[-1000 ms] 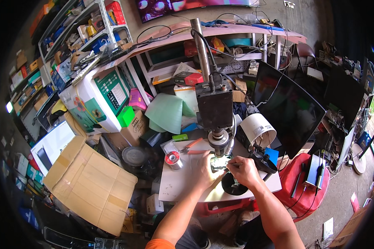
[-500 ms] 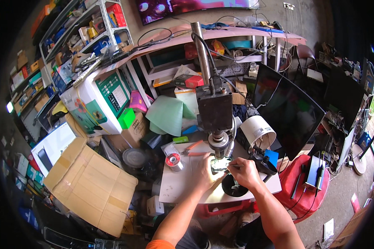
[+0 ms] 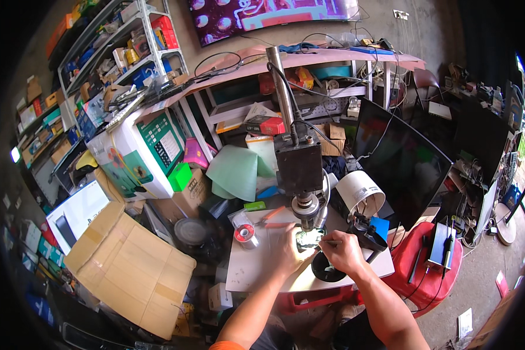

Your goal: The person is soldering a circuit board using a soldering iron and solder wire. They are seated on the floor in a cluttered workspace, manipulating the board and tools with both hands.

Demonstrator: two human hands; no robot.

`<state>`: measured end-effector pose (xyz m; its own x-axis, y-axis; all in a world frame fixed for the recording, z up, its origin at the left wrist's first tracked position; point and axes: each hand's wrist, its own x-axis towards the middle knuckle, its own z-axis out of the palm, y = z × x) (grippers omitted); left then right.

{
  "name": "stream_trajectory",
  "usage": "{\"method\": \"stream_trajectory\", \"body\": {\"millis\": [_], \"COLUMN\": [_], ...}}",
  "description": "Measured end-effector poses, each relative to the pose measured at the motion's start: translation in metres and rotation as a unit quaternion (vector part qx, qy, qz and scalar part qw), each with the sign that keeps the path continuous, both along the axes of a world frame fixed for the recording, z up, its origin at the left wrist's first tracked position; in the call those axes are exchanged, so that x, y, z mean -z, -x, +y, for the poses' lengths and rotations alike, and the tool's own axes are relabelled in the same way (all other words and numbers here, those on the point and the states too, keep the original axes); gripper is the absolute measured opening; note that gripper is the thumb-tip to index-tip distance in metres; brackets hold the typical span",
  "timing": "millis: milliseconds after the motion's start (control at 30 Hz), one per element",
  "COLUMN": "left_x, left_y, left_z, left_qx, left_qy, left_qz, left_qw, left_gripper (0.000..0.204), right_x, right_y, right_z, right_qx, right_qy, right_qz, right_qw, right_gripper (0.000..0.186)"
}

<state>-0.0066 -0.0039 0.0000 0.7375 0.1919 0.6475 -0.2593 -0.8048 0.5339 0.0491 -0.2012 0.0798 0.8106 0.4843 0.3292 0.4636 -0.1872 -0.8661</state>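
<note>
Under the lens of a black microscope camera (image 3: 299, 158) on a metal pole, my left hand (image 3: 288, 254) grips a small, brightly lit circuit board (image 3: 309, 238) by its left side. My right hand (image 3: 344, 252) is closed round a thin, dark, pen-like tool (image 3: 331, 241); its tip reaches the board's right edge, and its exact kind is too small to make out. Below both hands is a black round base (image 3: 325, 269) on the white tabletop (image 3: 248, 271). Left of my left hand stand a spool of solder wire (image 3: 246, 234) and orange-handled pliers (image 3: 274, 217).
A wall screen (image 3: 274, 14) shows a magnified purple and red picture. At the right are a white bucket (image 3: 363, 189), a large dark panel (image 3: 399, 157) and a red stool (image 3: 411, 274) bearing a soldering station (image 3: 441, 245). Flattened cardboard (image 3: 131, 265) lies at the left.
The wall screen's picture has shifted from blurred spots to sharper board shapes. Both hands stay under the microscope, with only a slight shift of the right hand. The whole view has tilted a little.
</note>
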Motion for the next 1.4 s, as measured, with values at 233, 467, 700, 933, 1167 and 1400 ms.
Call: {"method": "stream_trajectory", "body": {"millis": [233, 467, 700, 933, 1167, 1400], "left_x": [0.006, 0.005, 0.001, 0.01, -0.004, -0.015], "left_y": [-0.001, -0.001, 0.002, 0.0, 0.003, 0.006], "left_z": [0.001, 0.0, 0.0, 0.002, -0.002, -0.008], "left_qx": [-0.007, 0.002, -0.01, -0.013, -0.01, -0.027], "left_qy": [0.0, 0.013, 0.009, 0.006, -0.015, 0.017], "left_qz": [-0.006, 0.0, 0.025, 0.027, -0.004, 0.06], "left_qw": [1.0, 1.0, 1.0, 1.0, 1.0, 0.998], "left_gripper": [0.087, 0.09, 0.092, 0.096, 0.093, 0.087], "right_x": [0.006, 0.013, 0.011, 0.006, -0.006, -0.014], "right_y": [-0.002, -0.006, -0.006, -0.004, 0.003, 0.008], "right_z": [0.002, 0.004, 0.003, 0.001, -0.007, -0.028], "right_qx": [0.002, 0.003, -0.001, -0.006, 0.0, -0.028], "right_qy": [-0.009, 0.013, 0.032, 0.002, -0.012, -0.106], "right_qz": [0.001, -0.017, -0.015, 0.013, 0.029, 0.056], "right_qw": [1.0, 1.0, 0.999, 1.0, 1.0, 0.992], "right_gripper": [0.017, 0.016, 0.019, 0.018, 0.017, 0.013]}}
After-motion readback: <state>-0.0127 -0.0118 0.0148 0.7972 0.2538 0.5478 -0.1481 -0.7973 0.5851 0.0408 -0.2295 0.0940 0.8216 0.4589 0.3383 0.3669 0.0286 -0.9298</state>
